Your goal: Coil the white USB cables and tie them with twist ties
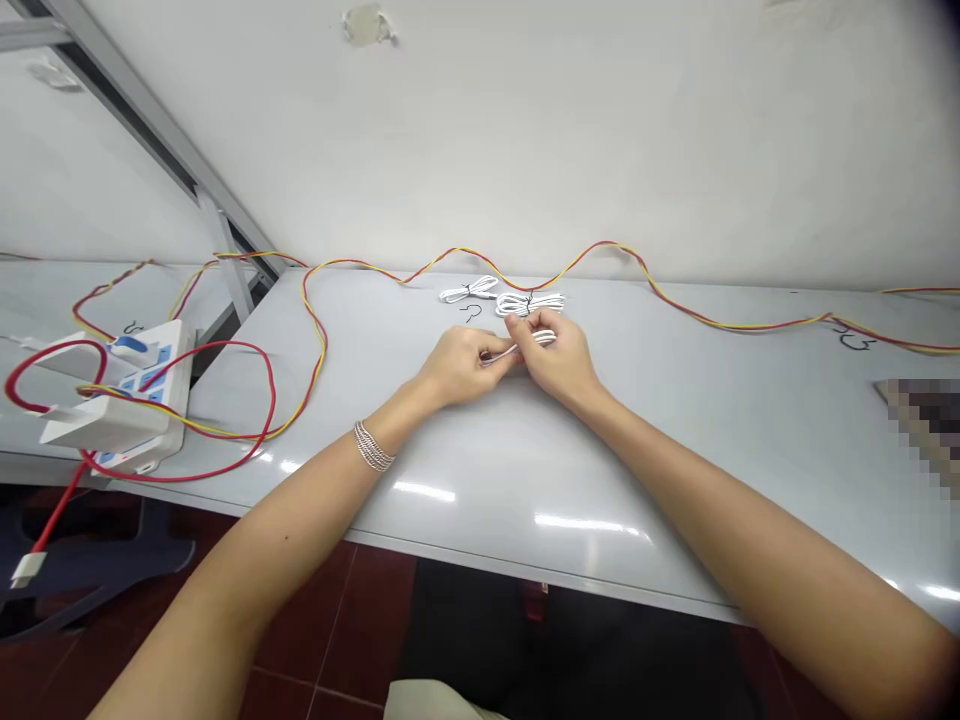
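Between my two hands is a white cable [546, 337], folded into loops, held just above the grey table. My left hand [466, 366] is closed on its left part, fingertips pinched together. My right hand [556, 358] wraps the looped part, thumb on top. The fingers hide much of the cable. Just beyond them lies a coiled white cable [512, 303] bound with a black tie. A smaller white cable bundle [469, 291], also tied in black, rests to its left. A loose black twist tie [471, 312] lies in front of that bundle.
A white power strip [171, 390] with plugs and red cords stands at the left. A twisted red and yellow wire [457, 250] runs along the wall. More black ties [855, 340] lie at the right, near a pixelated object [930, 425]. The table's front edge [450, 557] is close.
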`<action>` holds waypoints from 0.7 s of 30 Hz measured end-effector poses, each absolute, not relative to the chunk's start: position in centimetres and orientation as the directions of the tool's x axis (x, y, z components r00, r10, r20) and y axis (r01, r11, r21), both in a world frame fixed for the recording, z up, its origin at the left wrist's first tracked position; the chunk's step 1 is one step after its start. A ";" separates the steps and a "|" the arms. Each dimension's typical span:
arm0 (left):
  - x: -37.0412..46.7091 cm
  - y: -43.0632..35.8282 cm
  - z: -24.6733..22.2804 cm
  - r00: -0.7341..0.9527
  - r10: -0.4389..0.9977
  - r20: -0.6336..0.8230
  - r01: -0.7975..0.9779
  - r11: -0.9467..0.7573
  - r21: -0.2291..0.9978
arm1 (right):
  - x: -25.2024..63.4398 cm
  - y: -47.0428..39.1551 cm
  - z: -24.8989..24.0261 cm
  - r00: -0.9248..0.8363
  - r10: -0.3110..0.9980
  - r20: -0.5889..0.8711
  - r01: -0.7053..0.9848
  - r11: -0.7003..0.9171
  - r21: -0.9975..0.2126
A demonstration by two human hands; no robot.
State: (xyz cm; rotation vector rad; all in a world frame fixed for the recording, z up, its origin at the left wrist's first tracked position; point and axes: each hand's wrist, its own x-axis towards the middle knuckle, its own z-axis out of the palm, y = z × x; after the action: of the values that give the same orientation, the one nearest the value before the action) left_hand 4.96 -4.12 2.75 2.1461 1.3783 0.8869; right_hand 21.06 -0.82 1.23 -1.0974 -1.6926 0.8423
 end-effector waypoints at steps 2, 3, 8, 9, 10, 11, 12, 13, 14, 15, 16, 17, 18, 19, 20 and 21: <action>4.9 -4.1 2.8 0.295 0.903 0.312 0.649 -0.429 0.628 | 20.9 -1.0 1.4 -0.148 0.925 0.349 0.349 0.380 -0.857; 4.8 -4.1 2.9 0.296 0.900 0.321 0.658 -0.436 0.614 | 20.9 -1.0 1.4 -0.148 0.923 0.354 0.350 0.384 -0.854; 5.0 -4.0 2.6 0.326 0.895 0.303 0.687 -0.445 0.574 | 21.4 -0.5 0.8 -0.188 0.940 0.284 0.206 0.321 -0.925; 5.1 -4.0 2.5 0.330 0.891 0.310 0.689 -0.453 0.566 | 21.5 -0.3 0.6 -0.183 0.945 0.272 0.194 0.306 -0.932; 5.2 -4.0 2.4 0.332 0.886 0.323 0.689 -0.462 0.558 | 21.6 -0.3 0.6 -0.173 0.947 0.270 0.192 0.301 -0.934; 5.2 -4.0 2.3 0.333 0.882 0.333 0.686 -0.469 0.556 | 21.6 -0.2 0.5 -0.164 0.946 0.280 0.198 0.310 -0.930; 5.3 -4.0 2.2 0.332 0.883 0.330 0.680 -0.467 0.565 | 21.6 -0.2 0.5 -0.160 0.940 0.301 0.205 0.330 -0.922; 5.3 -3.9 2.2 0.323 0.892 0.315 0.671 -0.451 0.589 | 21.5 -0.1 0.5 -0.157 0.933 0.323 0.212 0.352 -0.912; 5.3 -4.0 2.1 0.303 0.907 0.291 0.656 -0.420 0.627 | 21.5 -0.1 0.5 -0.156 0.926 0.343 0.217 0.371 -0.903; 5.3 -3.9 2.0 0.274 0.924 0.266 0.636 -0.381 0.671 | 21.4 -0.1 0.5 -0.157 0.920 0.360 0.218 0.388 -0.895; 5.4 -3.9 2.0 0.245 0.939 0.241 0.611 -0.343 0.713 | 21.4 -0.1 0.5 -0.157 0.913 0.375 0.217 0.403 -0.889; 5.4 -3.9 1.9 0.220 0.950 0.223 0.581 -0.311 0.752 | 21.4 -0.1 0.5 -0.157 0.908 0.388 0.216 0.415 -0.884; 5.5 -3.9 1.9 0.201 0.956 0.212 0.547 -0.289 0.786 | 21.4 -0.1 0.5 -0.160 0.904 0.397 0.216 0.425 -0.879; 5.6 -3.9 1.9 0.196 0.960 0.199 0.513 -0.273 0.814 | 21.4 -0.1 0.5 -0.165 0.899 0.405 0.218 0.434 -0.874; 5.8 -4.0 1.9 0.195 0.963 0.185 0.479 -0.258 0.839 | 21.4 -0.2 0.5 -0.173 0.895 0.411 0.221 0.442 -0.869; 5.9 -4.0 2.0 0.193 0.967 0.167 0.447 -0.238 0.862 | 21.4 -0.2 0.5 -0.181 0.892 0.414 0.226 0.447 -0.866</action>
State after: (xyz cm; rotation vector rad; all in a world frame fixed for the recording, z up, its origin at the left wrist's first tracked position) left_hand 5.88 -3.99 1.98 1.7938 1.3278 0.9778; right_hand 21.43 -0.22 0.46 -0.9799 -1.6741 0.8138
